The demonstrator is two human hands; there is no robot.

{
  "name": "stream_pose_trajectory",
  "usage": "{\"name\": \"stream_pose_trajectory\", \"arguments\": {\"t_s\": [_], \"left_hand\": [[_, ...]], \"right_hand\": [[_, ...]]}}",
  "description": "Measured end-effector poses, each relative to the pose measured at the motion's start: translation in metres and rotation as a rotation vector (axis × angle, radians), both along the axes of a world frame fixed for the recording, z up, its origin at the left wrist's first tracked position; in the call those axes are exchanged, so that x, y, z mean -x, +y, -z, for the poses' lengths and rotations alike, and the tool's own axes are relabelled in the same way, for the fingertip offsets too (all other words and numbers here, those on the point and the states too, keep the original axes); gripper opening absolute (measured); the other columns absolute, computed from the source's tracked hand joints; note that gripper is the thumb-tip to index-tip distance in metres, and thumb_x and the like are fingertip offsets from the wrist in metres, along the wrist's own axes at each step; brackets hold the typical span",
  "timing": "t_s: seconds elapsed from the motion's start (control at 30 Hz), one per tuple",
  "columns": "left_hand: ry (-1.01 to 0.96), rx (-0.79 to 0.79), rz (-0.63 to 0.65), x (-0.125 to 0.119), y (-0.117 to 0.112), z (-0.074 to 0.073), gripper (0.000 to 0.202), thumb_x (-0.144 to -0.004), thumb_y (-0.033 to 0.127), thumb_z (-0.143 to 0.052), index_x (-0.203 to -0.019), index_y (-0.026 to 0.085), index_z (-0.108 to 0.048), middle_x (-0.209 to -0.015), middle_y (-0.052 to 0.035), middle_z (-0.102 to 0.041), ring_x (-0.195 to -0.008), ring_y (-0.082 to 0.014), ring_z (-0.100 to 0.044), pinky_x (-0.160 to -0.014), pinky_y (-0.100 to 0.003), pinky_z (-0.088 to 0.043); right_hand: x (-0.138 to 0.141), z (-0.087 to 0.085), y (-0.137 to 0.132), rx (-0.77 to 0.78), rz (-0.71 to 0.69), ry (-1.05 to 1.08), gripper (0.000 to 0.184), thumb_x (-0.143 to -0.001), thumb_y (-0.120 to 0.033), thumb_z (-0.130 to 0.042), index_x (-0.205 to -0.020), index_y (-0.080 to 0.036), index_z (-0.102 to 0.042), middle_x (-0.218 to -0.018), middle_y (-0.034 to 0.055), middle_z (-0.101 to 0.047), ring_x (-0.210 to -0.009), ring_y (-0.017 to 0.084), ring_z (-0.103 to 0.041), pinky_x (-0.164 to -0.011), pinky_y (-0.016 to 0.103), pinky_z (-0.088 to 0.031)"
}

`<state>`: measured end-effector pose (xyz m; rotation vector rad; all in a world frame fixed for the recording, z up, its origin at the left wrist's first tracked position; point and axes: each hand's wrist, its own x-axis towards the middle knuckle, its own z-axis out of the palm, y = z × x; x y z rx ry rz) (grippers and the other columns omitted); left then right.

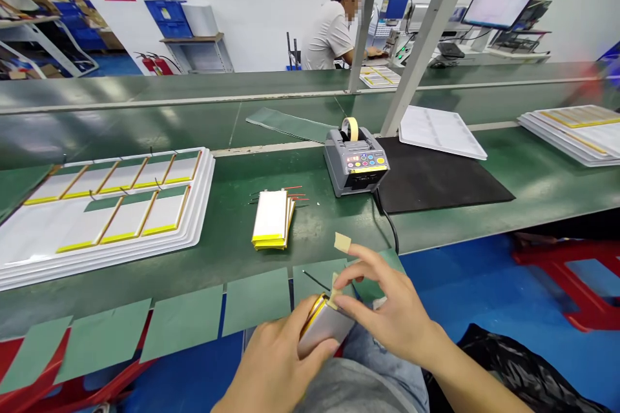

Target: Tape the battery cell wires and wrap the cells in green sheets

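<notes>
My left hand (pixel 278 358) is closed around silver pouch battery cells (pixel 328 328) with yellow edging, held tilted over my lap at the bench's front edge. My right hand (pixel 400 310) pinches a strip of beige tape (pixel 334 287) between thumb and finger at the cells' upper end. A second piece of tape (pixel 342 242) clings to a raised fingertip of that hand. One dark wire sticks out beside the cells. Beyond my hands, a stack of white battery cells (pixel 270 216) with yellow ends and red and black leads lies on the green bench.
A grey tape dispenser (pixel 356 171) with a tape roll stands behind the stack, its cable running forward. Stacked white trays (pixel 206 206) of cells lie left. Green sheets (pixel 184 322) hang along the front edge. Right are a black mat (pixel 436 174) and a white tray (pixel 440 129). A person (pixel 329 35) sits opposite.
</notes>
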<state>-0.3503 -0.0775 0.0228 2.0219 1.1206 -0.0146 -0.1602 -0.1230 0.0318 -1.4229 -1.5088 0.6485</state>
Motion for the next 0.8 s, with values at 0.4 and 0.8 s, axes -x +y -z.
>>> {"name": "stream_pose_trajectory", "arguments": {"t_s": [0.4,0.8], "left_hand": [[0.041,-0.187,0.229,-0.003,0.001,0.009,0.043,-0.088,0.044,-0.047,-0.126,0.025,-0.044,-0.093,-0.0036,-0.072,-0.080,-0.0275,-0.068,-0.063,-0.029,-0.043],[-0.062,0.085,-0.005,-0.006,0.004,0.003,0.050,-0.078,0.040,-0.058,-0.127,0.038,-0.045,-0.094,0.0039,-0.070,-0.075,-0.0226,-0.060,-0.070,-0.028,-0.043]], "right_hand": [[-0.014,0.004,0.010,0.414,-0.232,0.562,0.055,-0.070,-0.011,-0.071,-0.116,-0.023,-0.045,-0.073,-0.0058,-0.061,-0.068,0.011,-0.057,-0.069,0.026,-0.047],[-0.015,0.007,0.012,0.268,-0.221,0.505,0.059,-0.076,-0.016,-0.066,-0.125,-0.025,-0.033,-0.091,0.0001,-0.061,-0.077,0.013,-0.057,-0.076,0.031,-0.047]]}}
